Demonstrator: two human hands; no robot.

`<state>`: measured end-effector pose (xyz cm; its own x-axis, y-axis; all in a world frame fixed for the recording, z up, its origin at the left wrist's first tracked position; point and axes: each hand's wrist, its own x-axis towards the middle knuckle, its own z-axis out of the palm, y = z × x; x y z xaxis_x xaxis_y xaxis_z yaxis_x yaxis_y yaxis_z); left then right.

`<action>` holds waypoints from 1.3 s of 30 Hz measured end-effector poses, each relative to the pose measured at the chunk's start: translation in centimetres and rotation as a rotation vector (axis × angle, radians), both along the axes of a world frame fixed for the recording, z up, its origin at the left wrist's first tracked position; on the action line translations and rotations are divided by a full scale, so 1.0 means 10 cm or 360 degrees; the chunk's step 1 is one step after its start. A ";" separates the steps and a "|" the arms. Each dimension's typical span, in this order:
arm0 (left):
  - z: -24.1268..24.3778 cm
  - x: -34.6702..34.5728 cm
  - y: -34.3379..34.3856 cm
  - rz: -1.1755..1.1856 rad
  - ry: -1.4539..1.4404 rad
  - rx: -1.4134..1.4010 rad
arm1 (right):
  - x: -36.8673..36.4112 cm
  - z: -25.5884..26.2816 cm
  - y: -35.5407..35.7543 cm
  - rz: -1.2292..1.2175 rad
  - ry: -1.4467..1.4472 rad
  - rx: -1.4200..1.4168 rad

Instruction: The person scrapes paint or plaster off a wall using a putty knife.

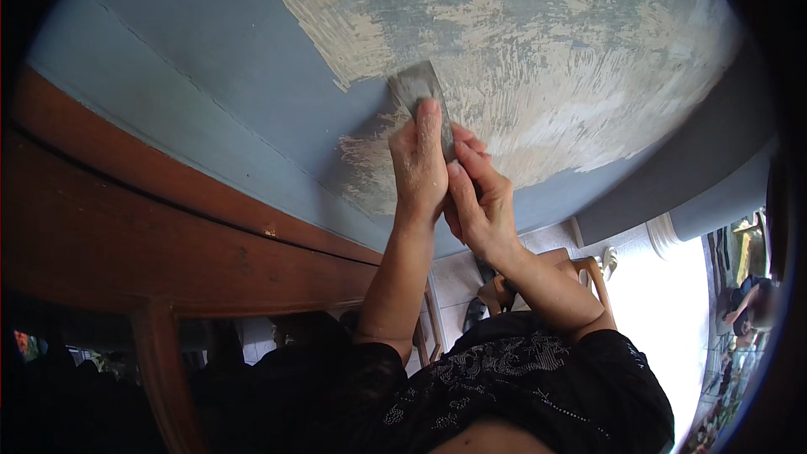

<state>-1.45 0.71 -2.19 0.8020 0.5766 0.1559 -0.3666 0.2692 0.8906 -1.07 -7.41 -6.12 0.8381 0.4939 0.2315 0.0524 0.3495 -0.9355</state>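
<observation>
A flat grey metal scraper blade [414,80] lies with its broad end against the painted wall [252,69]. My left hand [419,164] is wrapped around the scraper, its thumb stretched along the flat of the blade. Dust and small flakes cling to that thumb and hand. Lower down, my right hand [482,198] grips the same tool near its other end, the fingertips pressed to its edge. Around the blade the blue-grey paint gives way to a scraped, streaky beige patch [536,94]. The handle end is hidden by my hands.
A brown wooden frame [252,271] with dark panes runs along the left. Below my right arm stands a wooden chair [592,271] on the tiled floor [457,280], with a pale shoe [609,263] nearby. Another person [747,306] is at the far right. A wall edge projects at right.
</observation>
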 end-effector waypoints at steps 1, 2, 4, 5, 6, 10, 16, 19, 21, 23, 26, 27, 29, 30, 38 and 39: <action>-0.09 0.00 -0.02 -0.0004 -0.0004 0.0005 | -0.01 -0.03 -0.04 0.0087 0.0094 -0.0060; -0.22 0.00 -0.03 -0.0033 0.0060 -0.0044 | -0.03 -0.10 -0.05 0.0084 0.0090 -0.0055; -0.29 0.02 -0.04 -0.0043 0.0110 -0.0041 | -0.06 -0.18 -0.02 -0.0038 0.0084 0.0114; -0.29 0.04 -0.01 -0.0042 0.0105 -0.0033 | -0.02 -0.18 0.00 -0.0037 0.0079 0.0122; -0.20 0.06 0.01 -0.0045 0.0066 0.0024 | 0.03 -0.11 0.00 -0.0051 -0.0032 0.0021; 0.02 0.08 0.02 0.0000 0.0000 0.0079 | 0.07 0.04 0.06 0.0012 -0.0060 0.0161; -0.38 -0.02 -0.01 -0.0003 0.0074 -0.0075 | -0.02 -0.37 0.01 0.0055 0.0024 0.0019; -0.45 -0.01 0.01 -0.0021 0.0015 -0.0096 | -0.04 -0.43 0.02 -0.0004 -0.0034 -0.0001; -0.43 -0.04 0.01 -0.0061 0.0114 -0.0154 | -0.05 -0.45 0.04 -0.0040 -0.0088 -0.0015; -0.40 -0.05 0.03 -0.0084 0.0129 -0.0146 | -0.06 -0.48 0.08 -0.0227 -0.0339 -0.0087; -0.34 -0.10 0.07 -0.0119 0.0150 -0.0118 | -0.14 -0.34 0.11 -0.0339 -0.0500 -0.0081; -0.31 -0.11 0.07 -0.0143 0.0147 -0.0093 | -0.15 -0.32 0.12 -0.0330 -0.0501 -0.0083; -0.28 -0.11 0.08 -0.0126 0.0176 -0.0097 | -0.16 -0.31 0.13 -0.0105 -0.0192 0.0067; -0.27 -0.08 0.08 -0.0127 0.0206 -0.0098 | -0.16 -0.32 0.15 -0.0103 -0.0195 0.0065; 0.02 -0.07 0.18 -0.0129 0.0133 0.0018 | -0.10 -0.09 0.32 -0.0383 -0.0393 0.0130; 0.05 -0.05 0.18 -0.0122 0.0140 0.0020 | -0.07 -0.09 0.32 -0.0383 -0.0402 0.0131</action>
